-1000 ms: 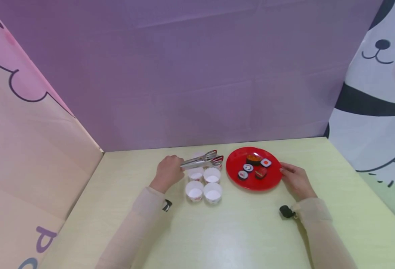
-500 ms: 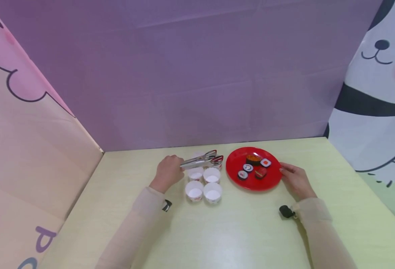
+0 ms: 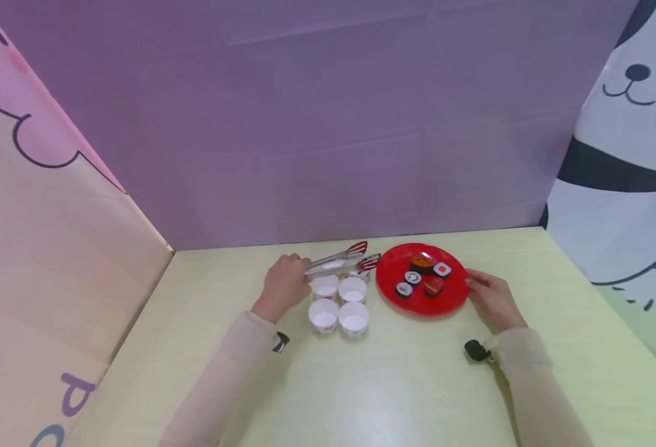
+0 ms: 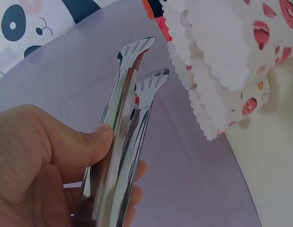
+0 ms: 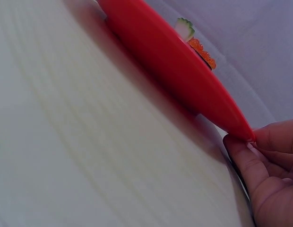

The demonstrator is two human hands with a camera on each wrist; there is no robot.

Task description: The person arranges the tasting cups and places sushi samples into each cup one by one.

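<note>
My left hand [image 3: 284,284] grips silver tongs [image 4: 119,142], thumb on one arm and fingers round the other side. The slotted ends of the tongs stand a little apart, with nothing between them, over the rear cups and close to the left rim of a red plate [image 3: 383,284]. Thumb and fingers of my right hand [image 3: 492,298] pinch the plate's right rim. On the plate lie several toy sushi pieces: an orange roe piece [image 3: 421,265], a red-topped piece [image 3: 434,286] and small white-and-dark rolls [image 3: 404,289].
Several white paper cups [image 3: 354,318] with scalloped rims and red prints stand in rows left of the plate, below the tongs. A purple backdrop [image 3: 328,124] closes off the rear of the pale table [image 3: 361,391]. Printed panels flank both sides.
My left hand has shifted slightly right with the tongs, so their ends are nearer the plate. My right hand, the plate and the sushi pieces stay in place.
</note>
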